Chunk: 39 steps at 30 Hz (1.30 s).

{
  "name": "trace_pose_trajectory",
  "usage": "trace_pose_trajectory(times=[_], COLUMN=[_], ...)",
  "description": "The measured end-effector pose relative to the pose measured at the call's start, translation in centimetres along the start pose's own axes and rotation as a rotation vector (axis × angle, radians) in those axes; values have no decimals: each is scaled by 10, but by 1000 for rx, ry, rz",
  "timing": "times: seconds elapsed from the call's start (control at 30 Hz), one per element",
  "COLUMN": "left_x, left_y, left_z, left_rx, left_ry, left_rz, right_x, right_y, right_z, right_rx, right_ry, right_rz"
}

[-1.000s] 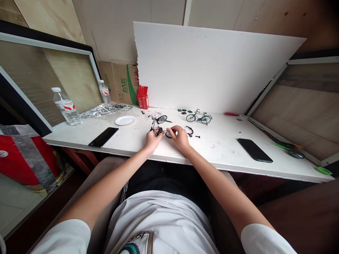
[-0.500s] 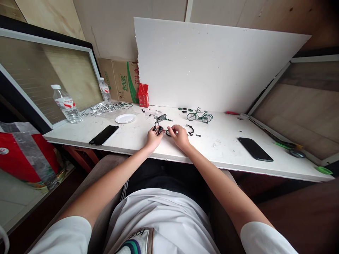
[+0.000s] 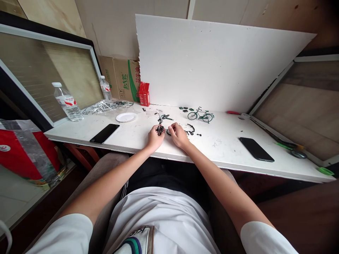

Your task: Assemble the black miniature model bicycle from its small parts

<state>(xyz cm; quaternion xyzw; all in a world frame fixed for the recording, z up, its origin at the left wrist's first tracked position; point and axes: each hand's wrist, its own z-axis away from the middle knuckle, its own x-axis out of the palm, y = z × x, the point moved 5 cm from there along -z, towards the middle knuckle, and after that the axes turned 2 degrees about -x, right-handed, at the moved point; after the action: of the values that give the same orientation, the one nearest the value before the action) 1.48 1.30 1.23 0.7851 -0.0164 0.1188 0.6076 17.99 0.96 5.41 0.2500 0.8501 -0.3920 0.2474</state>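
Observation:
A black miniature bicycle frame [image 3: 160,123] with handlebars at its top is gripped in my left hand [image 3: 155,139], with the fingers closed round its lower part. My right hand [image 3: 179,135] is just to the right, its thumb and fingertips pinched on a thin dark rod [image 3: 166,130] that points at the frame. The rod's exact kind is too small to tell. Partly behind my right hand, a small wheel [image 3: 168,132] lies on the table. Black curved parts [image 3: 191,127] and small black pieces [image 3: 199,134] are to the right of it.
A finished green model bicycle [image 3: 200,115] stands farther back, near several small dark green pieces [image 3: 185,108]. Left are a white plate [image 3: 126,117], a phone [image 3: 105,133], a water bottle [image 3: 69,104] and a red box [image 3: 144,94]. Another phone [image 3: 256,149] lies right.
My left hand has turned the bicycle frame, so its handlebars have swung right and stand more upright. My right hand stays beside it, still pinching. The camera view has shifted slightly.

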Motion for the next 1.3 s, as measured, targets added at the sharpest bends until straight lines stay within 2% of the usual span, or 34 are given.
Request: trace_pose_trajectory(times=[0.17, 0.37, 0.6, 0.87, 1.3], left_x=[-1, 0, 1, 2, -2], left_y=[-4, -6, 1, 0, -4], left_z=[-4, -6, -3, -4, -7], left_rx=[-18, -7, 3, 19, 42], left_ry=[11, 5, 1, -12, 18], left_rz=[7, 29, -107, -107, -184], right_x=[3, 1, 1, 2, 3], right_y=[-1, -5, -1, -3, -6], right_z=[0, 0, -2, 0, 0], right_rx=[-38, -87, -33, 7, -22], right_ry=[-37, -23, -37, -82, -99], right_rz=[-74, -101, -60, -75, -112])
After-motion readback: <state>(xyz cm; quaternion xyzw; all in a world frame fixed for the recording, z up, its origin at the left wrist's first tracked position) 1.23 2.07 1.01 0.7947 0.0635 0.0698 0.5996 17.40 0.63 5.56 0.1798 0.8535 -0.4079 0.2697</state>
